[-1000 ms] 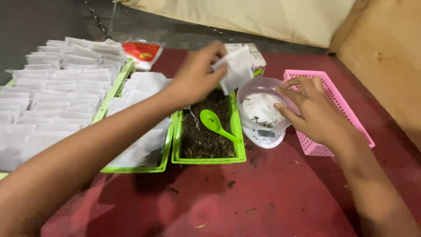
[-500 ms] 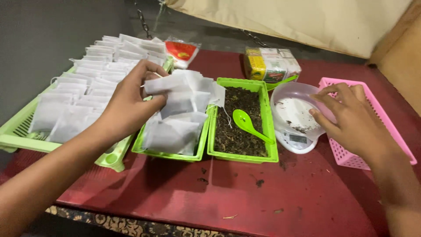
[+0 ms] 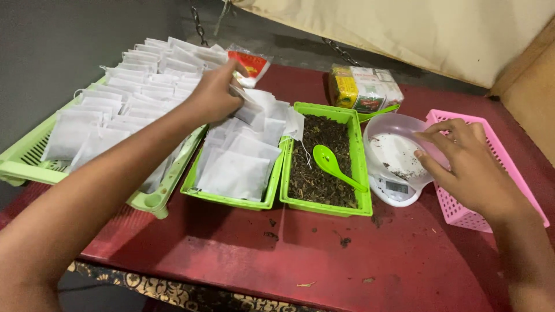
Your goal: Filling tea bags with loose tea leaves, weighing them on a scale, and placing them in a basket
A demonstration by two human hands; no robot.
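The left hand (image 3: 214, 95) pinches a white paper sachet (image 3: 245, 97) at the far end of the green tray of empty sachets (image 3: 231, 199). The right hand (image 3: 462, 164), fingers loosely curled and holding nothing, rests on the clear bowl (image 3: 393, 124) at three o'clock. This looks like the bag-picking step — next, opening that sachet for the loose tea (image 3: 321, 156).

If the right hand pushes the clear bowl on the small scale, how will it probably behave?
The clear bowl looks like thin plastic holding only crumbs, so probably light. It overhangs the small scale, so a push from the right hand might tip or slide it.
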